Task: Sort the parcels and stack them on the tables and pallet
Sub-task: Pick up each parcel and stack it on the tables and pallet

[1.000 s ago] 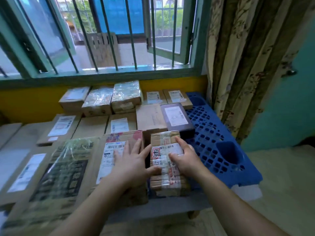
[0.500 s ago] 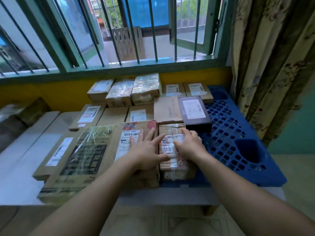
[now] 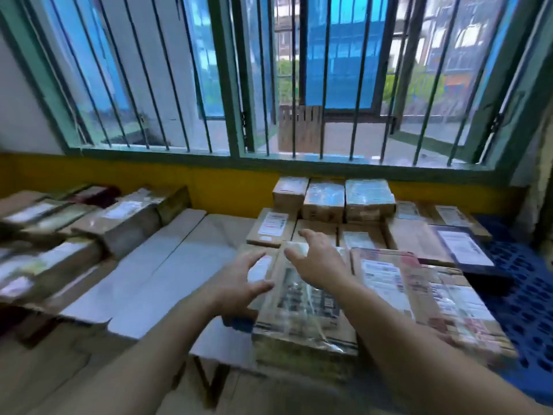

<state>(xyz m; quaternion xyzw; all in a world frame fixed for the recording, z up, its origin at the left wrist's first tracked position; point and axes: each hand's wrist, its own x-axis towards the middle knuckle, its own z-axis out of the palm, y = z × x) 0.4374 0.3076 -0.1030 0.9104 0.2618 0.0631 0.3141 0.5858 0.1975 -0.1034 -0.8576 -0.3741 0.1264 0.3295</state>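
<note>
Hovering, fingers spread and empty: left hand (image 3: 239, 284) at the left edge, right hand (image 3: 318, 260) over the far half of the long film-wrapped brown cardboard parcel (image 3: 308, 322), which lies front-row, pointing away from the body.

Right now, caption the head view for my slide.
Left hand and right hand, open, over parcels below a barred window; blue pallet at right.

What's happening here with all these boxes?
A person is sorting parcels below a barred window. The left hand and right hand are both open, holding nothing, spread over a plastic-wrapped parcel in a tight block of boxes. A blue pallet shows at its right; more parcels lie on the table at left.
</note>
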